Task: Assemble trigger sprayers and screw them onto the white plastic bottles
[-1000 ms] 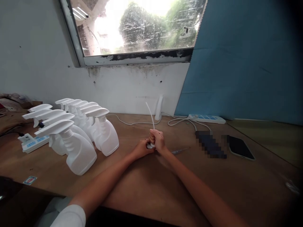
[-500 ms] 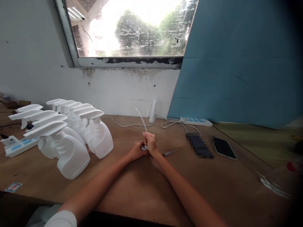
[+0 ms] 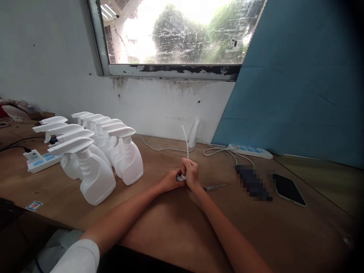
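Observation:
Both hands meet over the middle of the brown table. My left hand (image 3: 171, 180) is closed round a small white part (image 3: 181, 177), mostly hidden by the fingers. My right hand (image 3: 191, 172) is closed round the lower end of a thin white tube (image 3: 185, 138), which sticks up from the fist and curves slightly left. The two hands touch. A thin screwdriver-like tool (image 3: 212, 187) lies just right of my right wrist. To the left stand several white spray bottles (image 3: 98, 180) with trigger heads.
A power strip (image 3: 251, 151) with cables and a white upright device (image 3: 194, 132) are by the wall. A phone (image 3: 289, 189) lies at right beside a blurred dark object (image 3: 253, 182). Another power strip (image 3: 45, 163) sits behind the bottles. A sticker (image 3: 34, 206) is near the front edge.
The camera view has turned left, so the scene sits further right. Both hands keep the same grip, with the tube still upright.

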`<state>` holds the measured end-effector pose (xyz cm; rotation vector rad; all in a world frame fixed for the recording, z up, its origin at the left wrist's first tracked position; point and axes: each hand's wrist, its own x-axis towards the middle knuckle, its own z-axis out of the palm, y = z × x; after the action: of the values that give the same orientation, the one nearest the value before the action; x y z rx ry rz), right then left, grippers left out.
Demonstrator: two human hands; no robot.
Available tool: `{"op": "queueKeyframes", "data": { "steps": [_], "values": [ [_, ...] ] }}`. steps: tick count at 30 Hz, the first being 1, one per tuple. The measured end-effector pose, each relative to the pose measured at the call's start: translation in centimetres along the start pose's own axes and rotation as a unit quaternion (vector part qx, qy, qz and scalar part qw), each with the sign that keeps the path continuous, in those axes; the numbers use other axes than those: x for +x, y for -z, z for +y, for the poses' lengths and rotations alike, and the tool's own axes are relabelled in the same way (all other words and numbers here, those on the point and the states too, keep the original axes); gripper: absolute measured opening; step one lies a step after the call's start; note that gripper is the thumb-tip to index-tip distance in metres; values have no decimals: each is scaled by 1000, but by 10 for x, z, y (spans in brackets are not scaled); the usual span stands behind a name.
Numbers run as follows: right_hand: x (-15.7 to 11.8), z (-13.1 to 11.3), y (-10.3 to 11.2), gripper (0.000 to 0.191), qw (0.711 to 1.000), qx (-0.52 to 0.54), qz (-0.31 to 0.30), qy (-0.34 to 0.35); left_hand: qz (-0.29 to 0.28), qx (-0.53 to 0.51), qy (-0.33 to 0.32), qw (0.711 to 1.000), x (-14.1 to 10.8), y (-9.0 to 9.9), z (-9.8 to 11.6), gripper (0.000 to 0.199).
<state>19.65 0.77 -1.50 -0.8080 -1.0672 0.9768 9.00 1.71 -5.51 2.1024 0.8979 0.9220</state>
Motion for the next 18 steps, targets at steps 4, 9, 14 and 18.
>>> {"op": "queueKeyframes", "data": {
  "steps": [4,9,14,18],
  "values": [
    [1,2,2,41,1000,6,-5,-2,2,2,-4,1000,0,0,1,18],
    [3,2,4,43,1000,24,-5,-12,3,-4,-6,1000,-1,1,4,22],
    [2,-7,9,29,988,-134,-24,76,11,-14,10,1000,-1,2,6,26],
    [-1,-13,28,24,924,-317,-88,193,27,-29,36,999,-1,4,6,26]
  ]
}}
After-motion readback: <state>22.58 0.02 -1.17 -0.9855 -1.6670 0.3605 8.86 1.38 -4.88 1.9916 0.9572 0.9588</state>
